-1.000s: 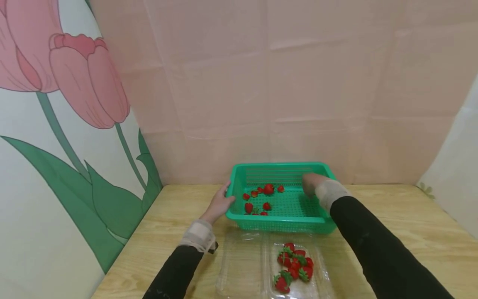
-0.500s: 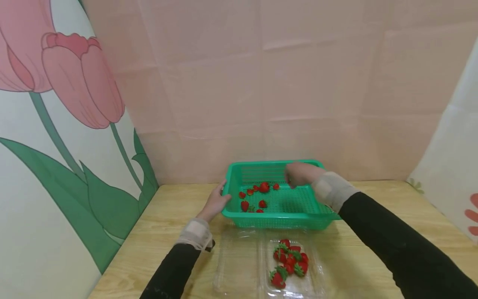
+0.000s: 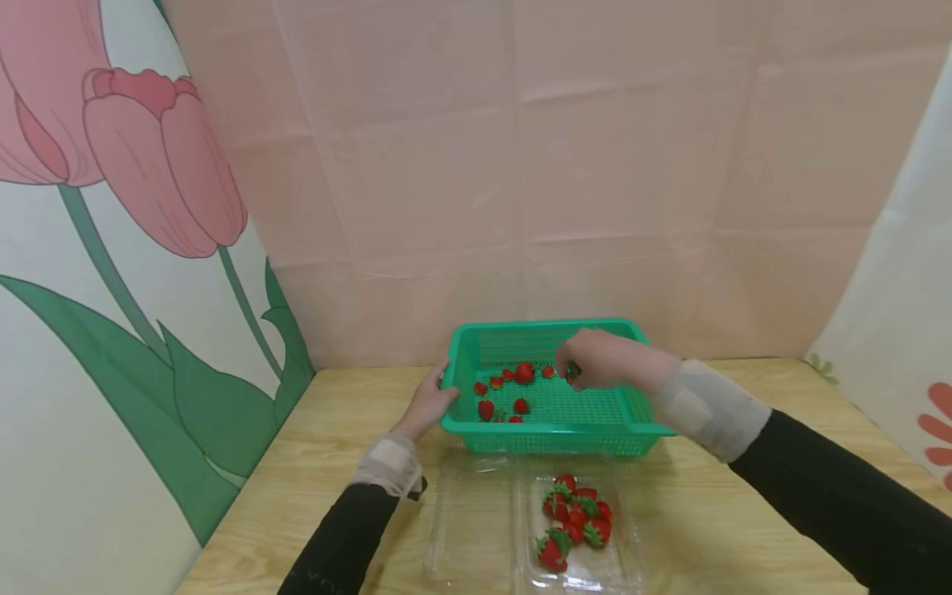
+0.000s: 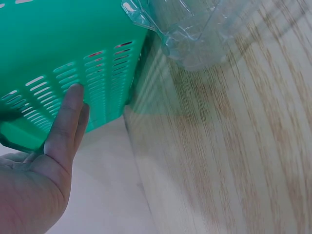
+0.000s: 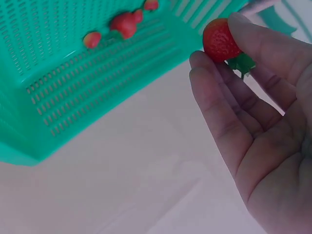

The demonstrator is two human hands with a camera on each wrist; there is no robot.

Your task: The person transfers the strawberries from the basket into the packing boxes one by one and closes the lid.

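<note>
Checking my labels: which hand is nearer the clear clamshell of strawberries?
Left. The left hand rests on the basket's left wall near the clamshell; the right hand hovers over the basket.

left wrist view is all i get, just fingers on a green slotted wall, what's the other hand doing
Observer: The right hand pinches a strawberry between thumb and fingertips, over the green basket.
Operator: anything in that basket already
Observer: Yes, several loose strawberries lie on its floor, mostly toward the left half.
Operator: and that clear plastic at the top of my view
Observer: It is an open clear clamshell box just in front of the basket; its right half holds a cluster of boxed strawberries, its left half shows none.
</note>
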